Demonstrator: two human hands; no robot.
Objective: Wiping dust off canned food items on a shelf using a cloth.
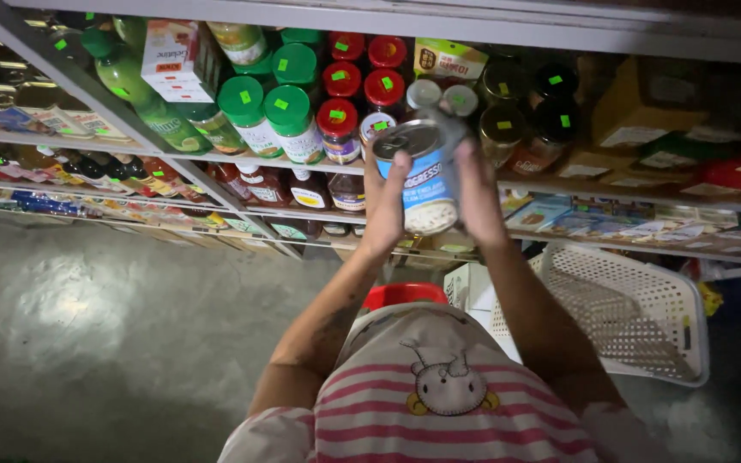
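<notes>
Hands clasp blue can between them.

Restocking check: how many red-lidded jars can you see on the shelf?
5. Two at the back, two in the middle, one in front. More may hide behind the can.

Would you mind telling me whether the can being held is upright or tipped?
Tipped: the can leans, its metal top angled toward the camera, held between the left hand and right hand.
</notes>
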